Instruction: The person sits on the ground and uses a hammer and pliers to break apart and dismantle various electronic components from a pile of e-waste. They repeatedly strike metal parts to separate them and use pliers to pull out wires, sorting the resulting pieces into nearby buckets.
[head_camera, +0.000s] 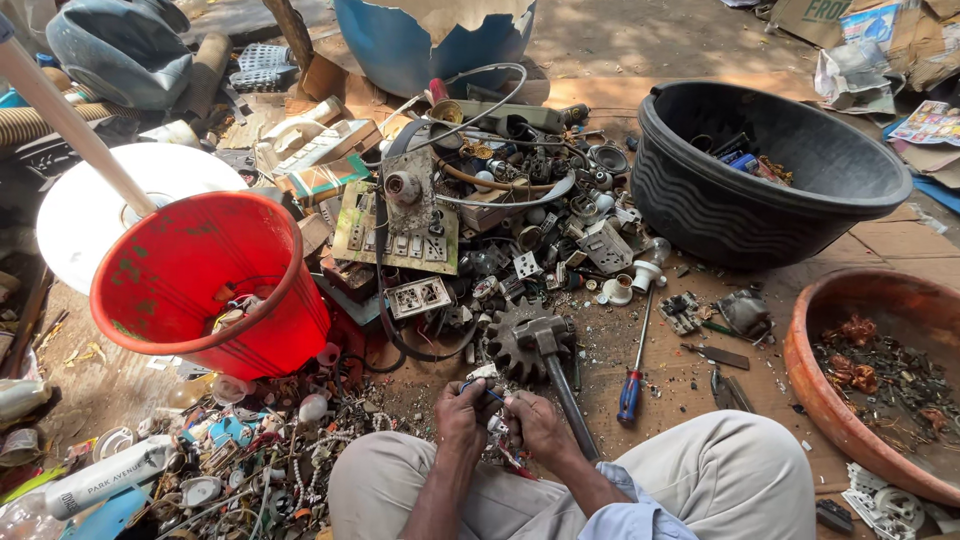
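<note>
My left hand and my right hand meet just above my knees, both pinching a small electrical part with blue and red wires. The part itself is mostly hidden by my fingers. Right in front of the hands a hammer rests its head on a dark gear wheel, its handle running back towards my right hand. A screwdriver with a blue and red handle lies to the right on the ground.
A red bucket tilts at left. A black tub stands at back right and a brown basin of metal bits at right. Old switch plates, wires and sockets pile in the middle. Small scrap litters the lower left.
</note>
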